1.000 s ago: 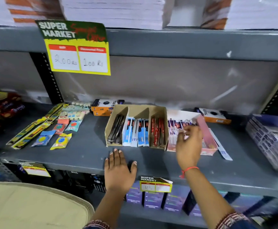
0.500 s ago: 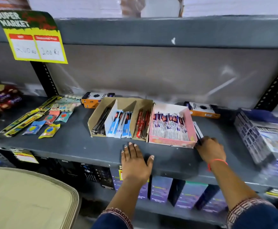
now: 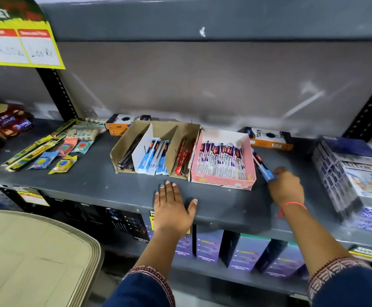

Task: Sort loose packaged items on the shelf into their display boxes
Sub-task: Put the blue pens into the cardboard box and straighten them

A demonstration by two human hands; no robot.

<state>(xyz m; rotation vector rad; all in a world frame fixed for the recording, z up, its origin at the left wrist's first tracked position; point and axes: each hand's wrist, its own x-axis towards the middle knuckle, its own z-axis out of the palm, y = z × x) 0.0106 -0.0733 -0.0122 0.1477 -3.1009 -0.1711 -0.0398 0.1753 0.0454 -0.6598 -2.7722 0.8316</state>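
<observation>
Blue-ended loose packet (image 3: pixel 262 165) sits pinched in our right hand (image 3: pixel 285 187), just right of the pink display box (image 3: pixel 222 180); further left, our left hand (image 3: pixel 172 207) lies flat, fingers spread, on the shelf (image 3: pixel 87 180).

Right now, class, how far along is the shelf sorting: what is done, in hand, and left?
Done: the pink display box and the cardboard divider box hold rows of packets. In hand: the right hand grips a loose blue-ended packet beside the pink box; the left hand rests flat. Left: loose sachets lying unsorted further left.
</observation>
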